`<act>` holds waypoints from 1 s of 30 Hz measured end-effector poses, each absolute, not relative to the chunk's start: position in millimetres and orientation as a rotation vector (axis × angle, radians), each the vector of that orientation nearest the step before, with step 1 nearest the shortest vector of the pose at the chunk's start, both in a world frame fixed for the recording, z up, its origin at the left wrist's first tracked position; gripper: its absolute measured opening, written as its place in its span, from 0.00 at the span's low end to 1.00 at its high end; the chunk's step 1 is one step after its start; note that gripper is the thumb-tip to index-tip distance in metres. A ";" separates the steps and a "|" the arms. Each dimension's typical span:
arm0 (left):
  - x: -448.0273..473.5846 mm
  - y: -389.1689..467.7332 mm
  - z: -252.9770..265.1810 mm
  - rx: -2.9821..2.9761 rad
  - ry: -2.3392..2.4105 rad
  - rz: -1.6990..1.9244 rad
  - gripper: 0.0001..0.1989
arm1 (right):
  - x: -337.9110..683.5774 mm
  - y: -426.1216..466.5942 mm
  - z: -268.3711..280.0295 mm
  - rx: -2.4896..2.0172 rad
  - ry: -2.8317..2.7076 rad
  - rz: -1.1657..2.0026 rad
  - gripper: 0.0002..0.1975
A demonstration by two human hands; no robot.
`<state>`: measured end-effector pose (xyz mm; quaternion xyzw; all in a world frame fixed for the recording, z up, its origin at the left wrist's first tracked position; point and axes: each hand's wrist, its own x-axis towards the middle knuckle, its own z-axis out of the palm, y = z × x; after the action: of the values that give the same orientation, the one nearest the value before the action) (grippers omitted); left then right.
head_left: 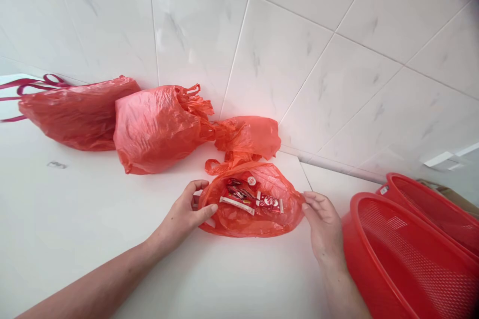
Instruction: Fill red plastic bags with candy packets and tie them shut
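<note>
A red plastic bag (239, 227) lies on the white table with its mouth spread wide toward me. Inside it show several small wrapped packets, among them a red and white packet (270, 203) and a pale-edged one (237, 205). My left hand (194, 207) grips the bag's left rim, with the thumb inside and the other fingers behind the plastic. On the opposite side, my right hand (322, 214) pinches the right rim between thumb and fingers.
Behind the open bag lies a smaller red bag (258, 134). Two fuller bags, one bulging (157, 127) and one with ribbon-like handles (78, 114), rest against the tiled wall (202, 25). Red mesh baskets (374, 239) stand at the right.
</note>
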<state>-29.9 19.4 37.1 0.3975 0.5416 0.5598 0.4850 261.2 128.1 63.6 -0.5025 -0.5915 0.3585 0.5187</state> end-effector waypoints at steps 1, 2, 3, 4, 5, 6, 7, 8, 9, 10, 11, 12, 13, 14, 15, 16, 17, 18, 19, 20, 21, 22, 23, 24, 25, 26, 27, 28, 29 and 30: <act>-29.9 19.5 36.5 0.967 1.317 1.363 0.28 | 261.0 126.9 64.1 -1.208 -1.452 0.876 0.12; -29.9 19.5 36.3 0.967 1.314 1.362 0.28 | 260.8 125.7 64.6 -1.208 -1.496 0.892 0.11; -29.9 19.4 36.8 0.966 1.310 1.358 0.28 | 260.6 124.5 65.2 -1.204 -1.550 0.906 0.09; -29.8 19.1 37.7 0.965 1.303 1.350 0.28 | 260.2 123.3 65.9 -1.197 -1.607 0.918 0.08; -29.7 18.8 38.9 0.963 1.298 1.343 0.27 | 259.3 122.1 66.5 -1.189 -1.663 0.928 0.08; -29.6 18.5 40.4 0.959 1.295 1.336 0.27 | 258.0 120.7 67.1 -1.184 -1.715 0.937 0.08; -29.5 18.3 41.7 0.956 1.294 1.327 0.28 | 256.4 119.3 67.5 -1.181 -1.757 0.948 0.09; -29.4 18.2 42.8 0.952 1.294 1.319 0.28 | 254.4 118.0 67.5 -1.183 -1.792 0.956 0.09; -29.4 18.1 43.4 0.949 1.295 1.313 0.28 | 252.1 116.7 67.1 -1.190 -1.824 0.960 0.10; -29.4 18.2 43.5 0.949 1.297 1.308 0.28 | 249.8 115.7 66.2 -1.198 -1.854 0.952 0.10; -29.5 18.5 42.9 0.950 1.297 1.309 0.28 | 247.5 114.9 64.9 -1.207 -1.888 0.930 0.10; -29.6 18.8 41.9 0.952 1.291 1.310 0.28 | 245.3 114.3 63.1 -1.218 -1.927 0.892 0.10; -29.8 19.1 40.5 0.954 1.286 1.313 0.28 | 243.2 114.0 61.1 -1.230 -1.971 0.837 0.11; -30.0 19.5 39.0 0.959 1.284 1.315 0.28 | 241.4 113.9 58.9 -1.239 -2.021 0.766 0.14; -30.2 19.8 37.7 0.964 1.291 1.318 0.27 | 239.8 113.9 56.8 -1.241 -2.069 0.685 0.17; -30.4 19.9 36.9 0.972 1.302 1.321 0.27 | 238.7 114.0 55.0 -1.237 -2.107 0.600 0.19; -30.5 19.9 36.6 0.979 1.320 1.328 0.27 | 237.9 114.0 53.7 -1.233 -2.128 0.527 0.19; -30.5 19.7 37.1 0.986 1.335 1.330 0.27 | 237.7 114.1 53.2 -1.238 -2.121 0.478 0.16; -30.5 19.3 38.3 0.989 1.341 1.333 0.27 | 237.9 114.2 53.6 -1.263 -2.086 0.461 0.13; -30.4 18.8 39.9 0.989 1.337 1.332 0.27 | 238.8 114.4 54.8 -1.309 -2.012 0.465 0.10; -30.2 18.2 41.9 0.987 1.328 1.325 0.27 | 240.1 114.8 56.7 -1.369 -1.904 0.480 0.10; -30.0 17.7 43.9 0.985 1.322 1.316 0.27 | 241.8 115.5 58.9 -1.423 -1.781 0.506 0.11; -29.7 17.3 45.6 0.986 1.322 1.306 0.27 | 243.8 116.5 61.3 -1.455 -1.656 0.536 0.12; -29.5 17.1 46.9 0.988 1.330 1.301 0.26 | 246.0 117.7 63.3 -1.462 -1.547 0.573 0.13; -29.3 17.0 47.5 0.991 1.342 1.301 0.26 | 248.3 119.1 64.8 -1.445 -1.462 0.620 0.13; -29.2 17.1 47.4 0.994 1.354 1.303 0.26 | 250.4 120.6 65.5 -1.417 -1.403 0.676 0.13; -29.1 17.3 46.7 0.996 1.362 1.305 0.26 | 252.5 122.1 65.5 -1.387 -1.361 0.731 0.13; -29.1 17.7 45.5 0.997 1.364 1.306 0.26 | 254.4 123.6 64.7 -1.361 -1.331 0.776 0.13; -29.1 18.1 44.0 0.997 1.364 1.309 0.26 | 256.0 125.1 63.4 -1.339 -1.307 0.806 0.13; -29.3 18.5 42.5 0.996 1.367 1.314 0.26 | 257.5 126.6 61.7 -1.317 -1.289 0.822 0.13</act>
<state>-29.3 18.5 42.5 0.4081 0.5600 0.5384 0.4795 257.5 126.6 61.7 -0.5524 -0.5406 0.3447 0.5327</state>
